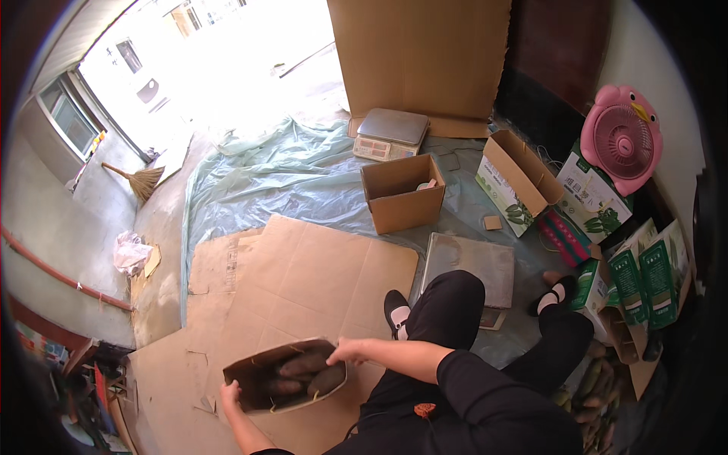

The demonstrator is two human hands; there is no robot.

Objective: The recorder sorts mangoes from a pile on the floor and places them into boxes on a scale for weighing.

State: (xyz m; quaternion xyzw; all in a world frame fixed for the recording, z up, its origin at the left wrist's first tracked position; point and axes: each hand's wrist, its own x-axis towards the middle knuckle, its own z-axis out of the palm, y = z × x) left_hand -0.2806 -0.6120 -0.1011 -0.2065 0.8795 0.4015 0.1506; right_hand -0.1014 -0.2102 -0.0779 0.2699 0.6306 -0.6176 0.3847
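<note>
My left hand [230, 392] is closed on the left edge of an open cardboard box [292, 352]. Its right edge is in the grip of my right hand [347, 351], at the upper corner. Inside lie several brown, oblong vegetables [303, 365] that look like tubers; their exact kind I cannot make out. The box is tilted, mouth toward me, over a flattened cardboard sheet [303, 280] on the floor. Whether its base touches the sheet is hidden.
A weighing scale [392, 133] and an open carton [403, 194] stand ahead on blue plastic sheeting [265, 163]. Right of my legs are a flat platform [470, 277], printed cartons [506, 186], a pink fan [623, 140] and a pile of long vegetables [595, 390]. A broom [142, 182] lies far left.
</note>
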